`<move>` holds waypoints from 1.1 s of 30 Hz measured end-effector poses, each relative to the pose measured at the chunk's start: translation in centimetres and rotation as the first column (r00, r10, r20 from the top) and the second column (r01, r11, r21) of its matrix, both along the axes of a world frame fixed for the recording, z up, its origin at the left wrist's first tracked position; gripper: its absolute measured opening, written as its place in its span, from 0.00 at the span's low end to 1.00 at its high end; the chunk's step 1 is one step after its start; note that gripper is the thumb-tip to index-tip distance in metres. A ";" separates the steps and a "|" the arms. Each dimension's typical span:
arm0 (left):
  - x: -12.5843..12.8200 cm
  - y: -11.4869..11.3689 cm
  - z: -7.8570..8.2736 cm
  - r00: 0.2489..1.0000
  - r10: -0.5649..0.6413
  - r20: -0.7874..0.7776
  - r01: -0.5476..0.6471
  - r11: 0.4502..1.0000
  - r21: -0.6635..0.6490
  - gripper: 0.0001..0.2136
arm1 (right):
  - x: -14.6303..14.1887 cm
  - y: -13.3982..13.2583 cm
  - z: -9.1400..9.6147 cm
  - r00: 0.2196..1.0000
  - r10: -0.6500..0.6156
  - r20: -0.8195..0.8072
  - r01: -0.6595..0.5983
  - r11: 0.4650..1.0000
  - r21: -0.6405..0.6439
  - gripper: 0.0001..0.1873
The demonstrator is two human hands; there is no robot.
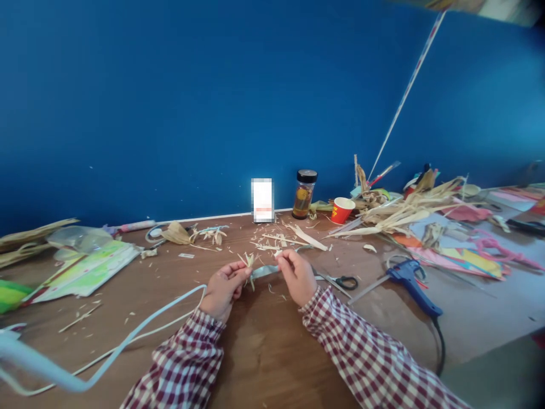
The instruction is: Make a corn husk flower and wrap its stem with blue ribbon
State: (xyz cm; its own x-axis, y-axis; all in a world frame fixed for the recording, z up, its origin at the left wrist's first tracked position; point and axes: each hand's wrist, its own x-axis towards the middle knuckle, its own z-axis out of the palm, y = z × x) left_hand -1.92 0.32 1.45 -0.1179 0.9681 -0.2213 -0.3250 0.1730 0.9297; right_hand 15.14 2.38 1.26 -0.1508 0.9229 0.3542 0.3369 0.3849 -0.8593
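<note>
While a spiky tuft of pale slivers [249,261] was pinched in the left hand [223,287], a thin, faintly glossy strip [266,271] was stretched between the hands, its right end pinched by the right hand [297,278], above the middle of the desk [255,352]. Gathering was judged done; a flat length of strip was left unwrapped. Beyond, stiff offcuts [310,237] were scattered; ribbed, papery husks [404,213] were heaped far right, apparently untrimmed.
</note>
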 end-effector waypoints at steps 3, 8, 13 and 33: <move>0.1 0.1 0.0 0.993 0.054 0.107 -0.054 0.999 0.003 0.17 | -0.5 -0.2 -0.2 0.984 0.094 -0.151 -0.127 0.966 -0.226 0.15; 0.4 0.0 0.2 0.967 0.084 0.241 -0.086 0.996 0.001 0.16 | -1.6 -0.9 -0.6 0.948 0.209 -0.239 -0.289 0.882 -0.374 0.18; 0.8 -0.2 -0.2 0.967 0.060 0.246 -0.064 0.998 0.008 0.16 | -2.2 -0.9 -0.8 0.926 0.189 -0.326 -0.315 0.864 -0.393 0.13; 0.5 -0.2 0.4 0.949 0.149 0.278 -0.149 0.989 -0.021 0.17 | 0.0 0.1 0.4 0.956 0.134 -0.260 -0.237 0.875 -0.422 0.14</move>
State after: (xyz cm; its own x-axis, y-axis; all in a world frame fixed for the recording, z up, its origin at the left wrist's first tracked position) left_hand -1.42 0.14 1.80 -0.1950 0.9442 -0.2655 -0.5929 0.1022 0.7988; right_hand 15.10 2.48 1.64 -0.3026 0.9522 -0.0421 0.0838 -0.0175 -0.9963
